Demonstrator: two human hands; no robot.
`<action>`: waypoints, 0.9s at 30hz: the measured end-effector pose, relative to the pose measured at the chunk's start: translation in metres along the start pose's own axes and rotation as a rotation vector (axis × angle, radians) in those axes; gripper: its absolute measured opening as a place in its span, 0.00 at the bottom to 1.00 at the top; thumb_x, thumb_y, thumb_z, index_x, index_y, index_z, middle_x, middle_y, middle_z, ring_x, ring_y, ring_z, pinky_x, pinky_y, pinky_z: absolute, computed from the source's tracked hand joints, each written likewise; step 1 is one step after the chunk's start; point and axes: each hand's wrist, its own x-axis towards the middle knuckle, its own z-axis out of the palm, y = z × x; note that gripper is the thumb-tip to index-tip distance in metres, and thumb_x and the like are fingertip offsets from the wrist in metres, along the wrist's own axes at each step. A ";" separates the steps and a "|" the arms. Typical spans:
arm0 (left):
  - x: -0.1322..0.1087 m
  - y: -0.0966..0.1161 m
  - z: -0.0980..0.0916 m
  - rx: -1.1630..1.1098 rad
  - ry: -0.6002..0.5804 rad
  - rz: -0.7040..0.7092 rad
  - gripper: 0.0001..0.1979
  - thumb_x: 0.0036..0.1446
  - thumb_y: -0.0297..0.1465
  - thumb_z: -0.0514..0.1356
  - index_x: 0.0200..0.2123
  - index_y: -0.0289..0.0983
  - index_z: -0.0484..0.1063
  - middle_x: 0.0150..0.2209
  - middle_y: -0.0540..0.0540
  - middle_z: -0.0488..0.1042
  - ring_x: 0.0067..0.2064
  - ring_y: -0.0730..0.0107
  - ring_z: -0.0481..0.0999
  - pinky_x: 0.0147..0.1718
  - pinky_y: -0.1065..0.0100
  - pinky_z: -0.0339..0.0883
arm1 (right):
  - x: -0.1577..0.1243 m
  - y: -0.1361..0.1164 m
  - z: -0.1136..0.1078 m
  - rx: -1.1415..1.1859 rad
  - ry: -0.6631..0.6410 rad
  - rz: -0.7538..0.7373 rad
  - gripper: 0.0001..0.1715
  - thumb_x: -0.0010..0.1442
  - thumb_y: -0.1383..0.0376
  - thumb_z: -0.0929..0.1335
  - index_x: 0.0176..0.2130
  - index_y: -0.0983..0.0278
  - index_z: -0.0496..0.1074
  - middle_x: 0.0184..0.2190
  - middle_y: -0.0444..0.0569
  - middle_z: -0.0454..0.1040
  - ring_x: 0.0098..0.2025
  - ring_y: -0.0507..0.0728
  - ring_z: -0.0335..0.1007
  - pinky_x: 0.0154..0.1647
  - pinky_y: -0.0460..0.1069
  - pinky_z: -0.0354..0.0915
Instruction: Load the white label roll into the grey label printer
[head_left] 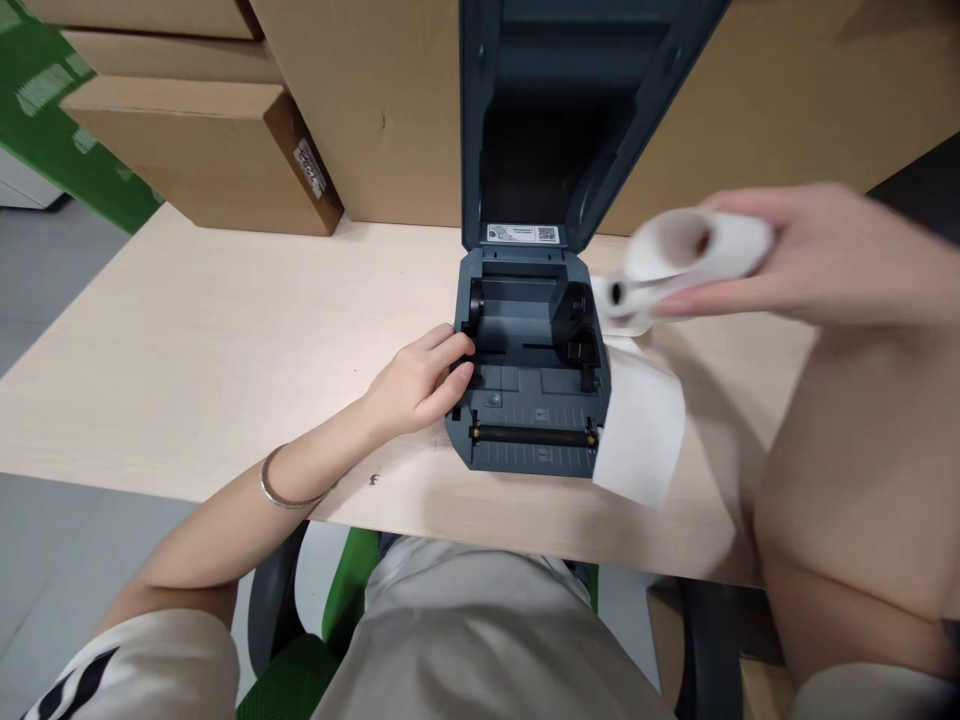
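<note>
A dark blue-grey printer [536, 455] stands on the light wooden table with its lid [487, 120] raised. Its inner bay shows black holders and a black roller near the front. My left hand [424, 380] rests on the printer's left rim, thumb and fingers curled over the edge. Blurred by motion, my right hand [795, 255] grips a white paper roll [727, 245] above the table, right of the printer. Beneath that roll is another white roll [634, 315], partly hidden. A white paper strip [641, 430] lies against the printer's right side.
Cardboard boxes [187, 150] are stacked at the back left, and a large cardboard panel [382, 120] stands behind the printer. The table's front edge [465, 540] runs just before my body. A green chair [289, 680] is under me.
</note>
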 end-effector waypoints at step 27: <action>0.000 0.005 0.000 0.071 -0.024 0.002 0.23 0.80 0.43 0.43 0.49 0.37 0.74 0.35 0.49 0.67 0.33 0.65 0.71 0.34 0.65 0.69 | -0.067 -0.070 0.079 -0.225 -0.140 -0.590 0.07 0.69 0.68 0.63 0.45 0.60 0.70 0.43 0.44 0.80 0.34 0.53 0.72 0.32 0.49 0.56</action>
